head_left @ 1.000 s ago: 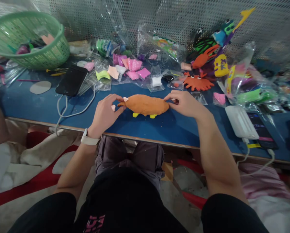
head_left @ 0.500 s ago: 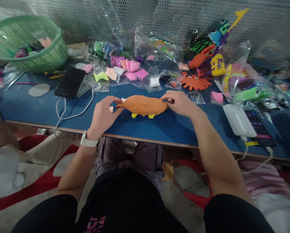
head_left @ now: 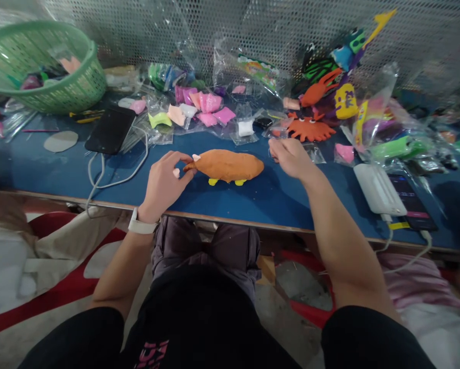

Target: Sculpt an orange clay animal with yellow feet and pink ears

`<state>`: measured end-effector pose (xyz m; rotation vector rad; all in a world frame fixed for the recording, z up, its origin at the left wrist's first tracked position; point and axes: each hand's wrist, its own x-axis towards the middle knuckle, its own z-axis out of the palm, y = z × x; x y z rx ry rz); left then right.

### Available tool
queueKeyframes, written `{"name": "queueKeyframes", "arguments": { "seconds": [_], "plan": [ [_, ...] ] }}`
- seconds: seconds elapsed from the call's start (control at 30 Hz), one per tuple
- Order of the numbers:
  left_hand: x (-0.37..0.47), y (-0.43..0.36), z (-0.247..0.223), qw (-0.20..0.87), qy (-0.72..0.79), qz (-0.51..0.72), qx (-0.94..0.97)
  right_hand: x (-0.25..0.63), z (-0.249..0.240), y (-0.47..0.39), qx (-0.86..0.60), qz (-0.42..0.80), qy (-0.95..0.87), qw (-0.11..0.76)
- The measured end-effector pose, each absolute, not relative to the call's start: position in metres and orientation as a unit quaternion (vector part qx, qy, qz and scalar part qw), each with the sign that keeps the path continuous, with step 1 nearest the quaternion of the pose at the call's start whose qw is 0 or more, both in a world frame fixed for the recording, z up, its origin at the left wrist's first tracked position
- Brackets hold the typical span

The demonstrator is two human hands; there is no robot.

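Observation:
An orange-brown clay animal figure (head_left: 230, 165) with a long rounded body lies on the blue table. Two yellow feet show along its near side, and a small white bit sits near its narrow left end. My left hand (head_left: 164, 179) pinches that narrow tip between thumb and fingers, with a small pale piece by the palm. To the right of the body, apart from it, is my right hand (head_left: 291, 158), its fingers curled together. Whether anything small lies in those fingers is hidden.
Behind the figure lie clay packets (head_left: 208, 102) in clear bags. An orange clay crab (head_left: 310, 128) sits beyond my right hand. At left are a green basket (head_left: 66, 84) and a black phone (head_left: 112, 130) with a white cable; at right, a white power bank (head_left: 379, 192).
My right hand has come off the figure's right end and moved a little right and away from me, fingers curling. My left hand stays on the narrow tip.

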<state>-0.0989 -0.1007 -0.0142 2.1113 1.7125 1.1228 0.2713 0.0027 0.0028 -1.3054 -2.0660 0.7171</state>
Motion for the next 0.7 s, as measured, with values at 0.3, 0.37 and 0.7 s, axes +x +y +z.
{"name": "queueKeyframes", "arguments": {
  "seconds": [0.3,0.37,0.7],
  "plan": [
    [-0.088,-0.125,-0.007,0.033,0.631,0.372,0.68,0.257,-0.008,0.001,-0.451,0.407,-0.724,0.327],
    [-0.077,-0.142,-0.009,0.026,0.635,0.373,0.676,0.257,-0.011,0.004,-0.461,0.392,-0.722,0.336],
    [-0.022,-0.146,-0.018,0.018,0.687,0.199,0.699,0.257,-0.005,-0.004,-0.443,0.326,-0.796,0.252]
  ]
}}
